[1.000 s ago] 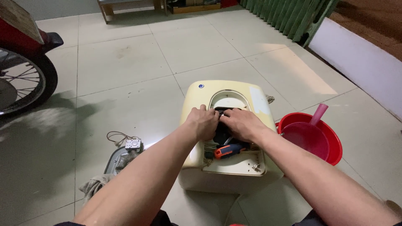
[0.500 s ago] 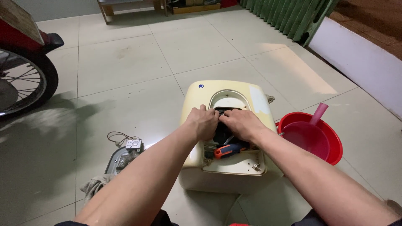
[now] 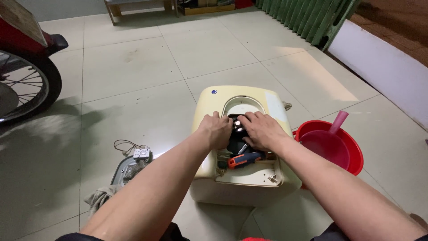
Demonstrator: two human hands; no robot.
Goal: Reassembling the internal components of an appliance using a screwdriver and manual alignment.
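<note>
While both my left hand (image 3: 217, 130) and right hand (image 3: 261, 130) press curled fingers onto the black part (image 3: 235, 138) inside the cream heater (image 3: 243, 147), I judge seating underway; next needs the screwdriver (image 3: 244, 159).

Bare forearms, no sleeves, dark trousers.

Dim indoor floor, lit by a slanting patch of daylight

A pale sunlit band falls on the tiles (image 3: 321, 78) from the upper right; a bright glare spot shines beside the cream casing (image 3: 249, 134). A soft shadow spreads at left under the wheel (image 3: 24, 87). Focus is sharp centrally, with wide-angle stretching at the edges.
</note>
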